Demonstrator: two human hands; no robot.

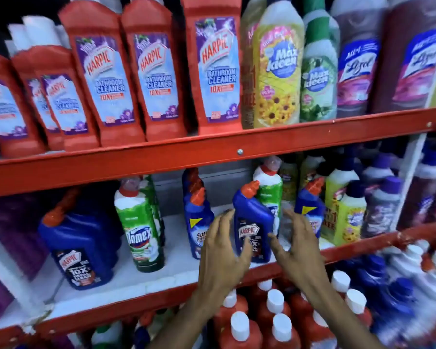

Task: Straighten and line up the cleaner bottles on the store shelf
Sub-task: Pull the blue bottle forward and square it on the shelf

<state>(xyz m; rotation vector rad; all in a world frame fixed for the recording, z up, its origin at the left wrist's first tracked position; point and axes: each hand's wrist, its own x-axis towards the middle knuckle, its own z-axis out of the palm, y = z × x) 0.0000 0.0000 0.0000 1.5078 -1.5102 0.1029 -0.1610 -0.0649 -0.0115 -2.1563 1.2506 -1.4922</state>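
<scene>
A blue Harpic bottle (252,217) with a red cap stands at the front of the middle shelf (161,270). My left hand (223,250) is spread open just to its left and my right hand (296,245) is spread open just to its right; neither grips it. Left of it stand another blue bottle (198,220), a green and white Domex bottle (141,230) that tilts, and a large blue Harpic bottle (81,245). A green and white bottle (269,187) stands right behind the flanked bottle, and a further blue one (310,205) is to the right.
Red Harpic bathroom cleaner bottles (159,71) and Max Kleen bottles (277,71) fill the upper shelf. Yellow and purple bottles (350,212) crowd the right of the middle shelf. White-capped red bottles (274,313) stand on the shelf below. A red shelf rail (211,152) runs above my hands.
</scene>
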